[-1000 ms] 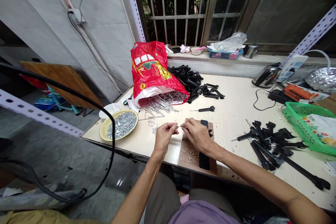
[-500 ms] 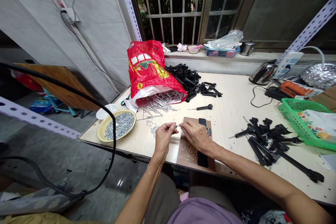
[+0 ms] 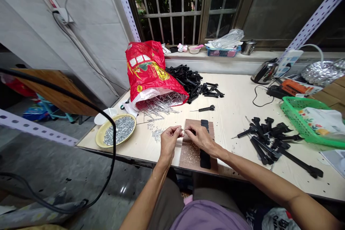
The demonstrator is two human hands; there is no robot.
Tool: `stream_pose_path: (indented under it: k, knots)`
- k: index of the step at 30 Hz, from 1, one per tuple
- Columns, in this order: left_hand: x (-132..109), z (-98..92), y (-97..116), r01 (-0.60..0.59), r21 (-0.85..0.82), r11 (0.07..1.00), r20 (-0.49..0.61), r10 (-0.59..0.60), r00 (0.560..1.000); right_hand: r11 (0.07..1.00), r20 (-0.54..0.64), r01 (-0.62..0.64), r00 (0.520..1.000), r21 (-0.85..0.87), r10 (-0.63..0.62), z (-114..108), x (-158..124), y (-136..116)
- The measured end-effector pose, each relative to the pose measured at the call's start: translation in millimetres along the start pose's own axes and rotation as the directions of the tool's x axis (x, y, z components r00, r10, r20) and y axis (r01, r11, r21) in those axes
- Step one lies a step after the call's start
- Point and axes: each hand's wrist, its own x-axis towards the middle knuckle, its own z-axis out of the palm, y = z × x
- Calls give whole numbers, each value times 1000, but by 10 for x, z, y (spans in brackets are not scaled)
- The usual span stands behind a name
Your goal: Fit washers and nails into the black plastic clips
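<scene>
My left hand (image 3: 169, 142) is closed in a pinch above the table's front part. Close by on its right, my right hand (image 3: 201, 138) also pinches, the fingertips of both hands nearly meeting. A small thin piece (image 3: 183, 130) shows between them, too small to name. Below my right hand lies a brown board (image 3: 188, 154) sprinkled with pale crumbs, with a black block (image 3: 205, 160) on it. Small metal rings (image 3: 156, 134) are scattered left of my left hand. Beyond my hands lies a black plastic part with a thin metal rod (image 3: 207, 108).
A yellow bowl (image 3: 99, 140) of small metal pieces stands left. Thin metal rods spill from a red bag (image 3: 145, 68), beside a heap of black parts (image 3: 185, 79). More black parts with rods (image 3: 269, 140) lie right, near a green basket (image 3: 291, 115). A black cable (image 3: 114, 136) crosses the left foreground.
The view has shifted slightly, so the table's things sit further left. My hands stay together in a pinch, with the fingers of my right hand a little rearranged.
</scene>
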Motion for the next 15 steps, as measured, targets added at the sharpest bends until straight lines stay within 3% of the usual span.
stream_pose_path:
  k: [8, 12, 15]
  knots:
    - [-11, 222, -130, 82, -35, 996, 70, -80, 994, 997, -39, -19, 999, -80, 16, -285, -150, 123]
    - [13, 311, -159, 62, 4, 998, 75, -62, 995, 999, -103, -3, 995, -45, -1, -308, -205, 189]
    - [15, 346, -160, 46, 38, 998, 80, -49, 996, 992, -108, 1, 994, -124, -14, -308, -237, 214]
